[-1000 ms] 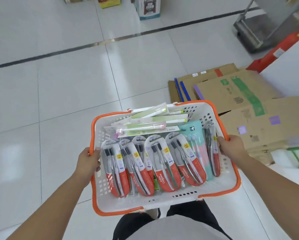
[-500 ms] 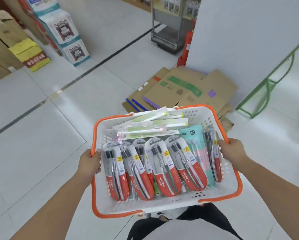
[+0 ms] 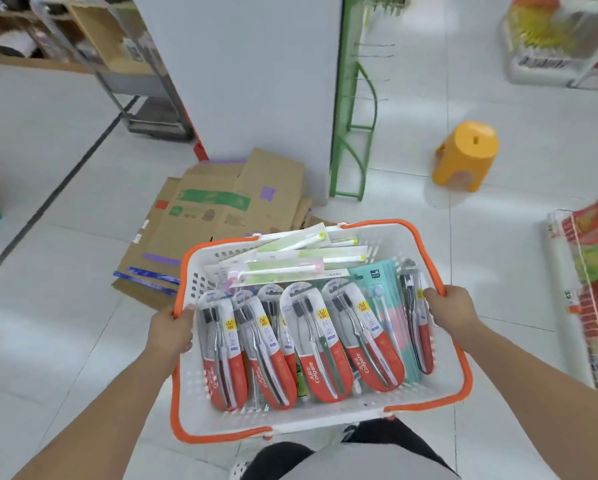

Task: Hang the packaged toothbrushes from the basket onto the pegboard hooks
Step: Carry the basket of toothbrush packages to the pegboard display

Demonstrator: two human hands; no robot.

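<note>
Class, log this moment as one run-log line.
left hand: grips basket rim | right hand: grips rim | toothbrush packs: inside

flattened cardboard (image 3: 221, 206) on floor, orange stool (image 3: 465, 155), green rack frame (image 3: 354, 126) btwn

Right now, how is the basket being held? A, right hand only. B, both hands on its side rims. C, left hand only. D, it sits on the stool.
B: the left hand and right hand each grip an orange side rim of the basket.

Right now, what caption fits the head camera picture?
Left hand and right hand carry a white plastic basket with orange rim of packaged toothbrushes.
</note>
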